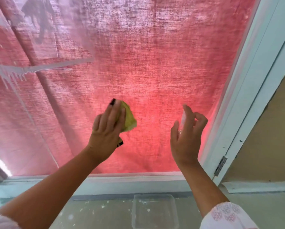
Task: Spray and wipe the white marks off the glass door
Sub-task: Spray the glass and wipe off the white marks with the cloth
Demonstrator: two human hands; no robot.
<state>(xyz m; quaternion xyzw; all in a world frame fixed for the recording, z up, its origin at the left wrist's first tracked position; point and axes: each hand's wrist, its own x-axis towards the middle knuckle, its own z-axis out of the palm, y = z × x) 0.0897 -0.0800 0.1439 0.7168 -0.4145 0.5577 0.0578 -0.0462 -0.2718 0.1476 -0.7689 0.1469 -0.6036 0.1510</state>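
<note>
The glass door fills the view, with a red curtain behind it. White marks run as a horizontal streak with drips at the left, and thin white lines lie above and below it. My left hand presses a yellow-green cloth flat against the lower middle of the glass. My right hand holds a small clear spray bottle upright, close to the glass and to the right of the cloth. The bottle is mostly hidden by my fingers.
A white door frame runs down the right side, with a metal hinge low on it. The bottom rail crosses under my arms. A clear plastic container sits on the speckled floor below.
</note>
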